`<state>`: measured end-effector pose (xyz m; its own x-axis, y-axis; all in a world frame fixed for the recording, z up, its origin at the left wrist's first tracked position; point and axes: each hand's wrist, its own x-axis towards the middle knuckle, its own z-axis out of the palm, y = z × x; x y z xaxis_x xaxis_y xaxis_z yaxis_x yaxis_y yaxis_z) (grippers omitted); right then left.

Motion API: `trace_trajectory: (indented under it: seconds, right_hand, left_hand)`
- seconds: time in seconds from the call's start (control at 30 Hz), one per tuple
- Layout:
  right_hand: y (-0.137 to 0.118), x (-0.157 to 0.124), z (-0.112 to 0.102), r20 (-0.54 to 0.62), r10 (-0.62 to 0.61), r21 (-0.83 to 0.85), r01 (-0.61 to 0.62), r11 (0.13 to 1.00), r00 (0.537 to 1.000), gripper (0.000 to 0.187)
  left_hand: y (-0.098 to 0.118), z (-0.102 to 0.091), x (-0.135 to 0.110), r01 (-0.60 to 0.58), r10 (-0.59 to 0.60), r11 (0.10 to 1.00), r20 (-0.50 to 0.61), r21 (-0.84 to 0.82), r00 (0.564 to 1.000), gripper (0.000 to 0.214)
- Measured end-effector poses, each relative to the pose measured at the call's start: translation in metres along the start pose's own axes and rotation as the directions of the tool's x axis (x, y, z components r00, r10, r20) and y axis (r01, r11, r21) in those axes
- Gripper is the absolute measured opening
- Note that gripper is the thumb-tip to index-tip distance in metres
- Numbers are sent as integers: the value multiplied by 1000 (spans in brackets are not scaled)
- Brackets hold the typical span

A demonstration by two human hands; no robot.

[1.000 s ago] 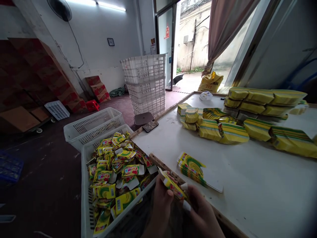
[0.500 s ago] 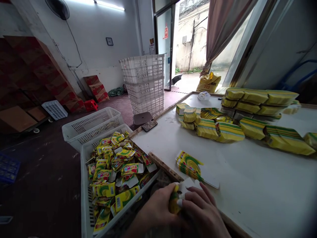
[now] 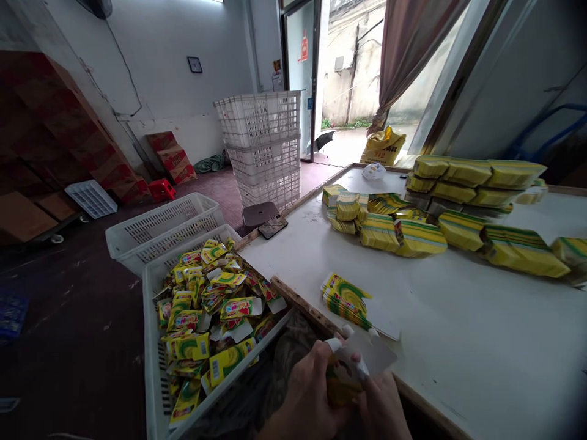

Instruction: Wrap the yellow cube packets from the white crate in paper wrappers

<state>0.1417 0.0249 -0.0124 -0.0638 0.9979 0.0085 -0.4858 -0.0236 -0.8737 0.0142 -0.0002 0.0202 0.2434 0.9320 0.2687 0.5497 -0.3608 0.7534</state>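
Yellow carton [image 3: 339, 393], between left hand [image 3: 308, 386] and right hand [image 3: 383, 398]

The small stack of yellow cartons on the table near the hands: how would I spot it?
Find the big white table at right. Follow its wooden edge to the person's left hand; the stack lies just beyond. Unlike the yellow bundles farther back, it sits apart, with a green swirl on top and a white flap sticking out.
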Motion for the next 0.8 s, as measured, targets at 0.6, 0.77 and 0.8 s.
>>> trace_trajectory:
  seconds: [0.6,0.77,0.8]
  right_hand:
    - [17,1,-26,499,-286,-569,558,604,818,57]
    - [5,3,-26,503,-274,-645,567,512,820,61]
    - [2,2,-26,523,-229,-658,560,504,821,61]
  left_hand:
    - [-13,-4,6,21,-18,995,-29,100,999,54]
    - [-5,-19,3,181,-170,962,-71,203,983,61]
    - [-4,-23,3,180,-172,960,-57,215,983,63]
